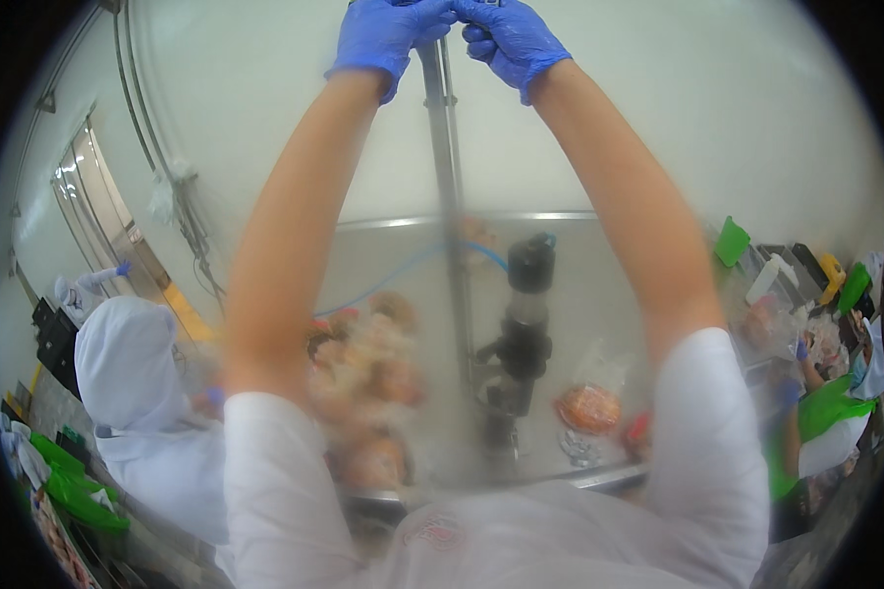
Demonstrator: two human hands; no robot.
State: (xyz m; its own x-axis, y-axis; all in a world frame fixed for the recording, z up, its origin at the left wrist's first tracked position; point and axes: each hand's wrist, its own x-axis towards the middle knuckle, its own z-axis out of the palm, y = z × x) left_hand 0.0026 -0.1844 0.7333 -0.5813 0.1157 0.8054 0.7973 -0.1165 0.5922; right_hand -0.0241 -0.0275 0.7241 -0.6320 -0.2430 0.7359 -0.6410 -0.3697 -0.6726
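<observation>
Both my arms reach up to the top edge of the view. My left hand [378,39] and my right hand [516,47], in blue gloves, meet there with their fingers curled. The top edge cuts off whatever lies between them; only a dark sliver shows. Just below the hands a metal pole [444,147] runs down toward the table. A black clip-shaped machine [525,344] stands on the metal table [373,228] beyond my chest, with a blue hose [486,253] running to it. Left of the pole lies a blurred pile of pale and orange pieces [368,358].
An orange item in clear plastic [589,407] lies on the table's right side. A person in a white hood [128,363] stands close at my left. At right, a person with a green apron [835,407] is beside bagged goods [820,344] and bins. A whitish wall faces me.
</observation>
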